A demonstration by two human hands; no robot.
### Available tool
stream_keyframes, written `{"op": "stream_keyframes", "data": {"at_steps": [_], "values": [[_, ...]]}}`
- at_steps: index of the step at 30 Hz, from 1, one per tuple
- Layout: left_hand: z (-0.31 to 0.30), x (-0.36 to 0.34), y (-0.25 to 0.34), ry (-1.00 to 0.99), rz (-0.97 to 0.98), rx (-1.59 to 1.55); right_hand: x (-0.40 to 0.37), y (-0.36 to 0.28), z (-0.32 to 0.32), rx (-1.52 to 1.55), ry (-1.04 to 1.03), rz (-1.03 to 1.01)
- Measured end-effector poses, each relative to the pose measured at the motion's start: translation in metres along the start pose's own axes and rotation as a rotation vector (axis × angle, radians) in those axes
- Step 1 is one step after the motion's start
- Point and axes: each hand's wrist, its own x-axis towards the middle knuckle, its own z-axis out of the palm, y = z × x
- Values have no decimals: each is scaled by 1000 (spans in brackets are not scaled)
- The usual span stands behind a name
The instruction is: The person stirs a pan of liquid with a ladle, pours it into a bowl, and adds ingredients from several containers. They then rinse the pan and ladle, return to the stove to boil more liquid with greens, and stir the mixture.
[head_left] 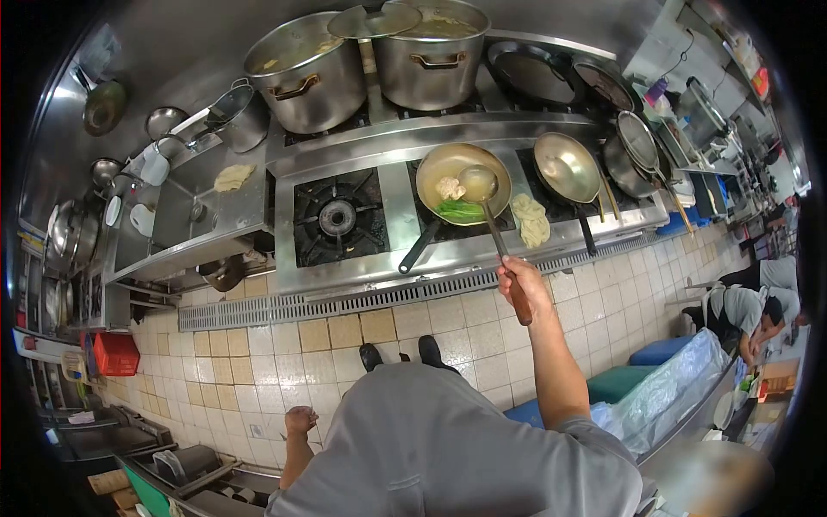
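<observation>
My right hand (pixel 525 284) is closed around the wooden handle of a ladle (pixel 479 183). The ladle's bowl rests inside a frying pan (pixel 438 164) on the stove. Beside it in the pan lie green vegetable stalks (pixel 460 211) and a pale clump of food (pixel 450 188) in a little liquid. The pan's black handle points toward me, with no hand on it. A crumpled pale cloth (pixel 531 221) lies just right of the pan. Down at my side hangs my left hand (pixel 300 420), fingers curled, with nothing visible in it.
Right of the cloth sits a second pan (pixel 566 168); left is a bare burner (pixel 337 218). Two large stockpots (pixel 314 86) stand behind. A sink (pixel 185 233) adjoins the stove's left. A floor grate (pixel 362 303) runs along the front. At far right, people (pixel 741 310) bend over a counter.
</observation>
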Motion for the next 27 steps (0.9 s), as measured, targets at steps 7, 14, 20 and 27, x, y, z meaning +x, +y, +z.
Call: {"op": "stream_keyframes", "data": {"at_steps": [7, 14, 20, 27], "values": [[5, 2, 20, 20, 12, -2, -2, 8, 8, -6, 21, 1], [8, 7, 19, 1, 26, -4, -10, 13, 41, -262, 74, -9], [6, 9, 14, -36, 17, -34, 5, 25, 50, -433, 159, -46], [0, 3, 13, -32, 17, -4, 23, 23, 49, -485, 97, -66]]}}
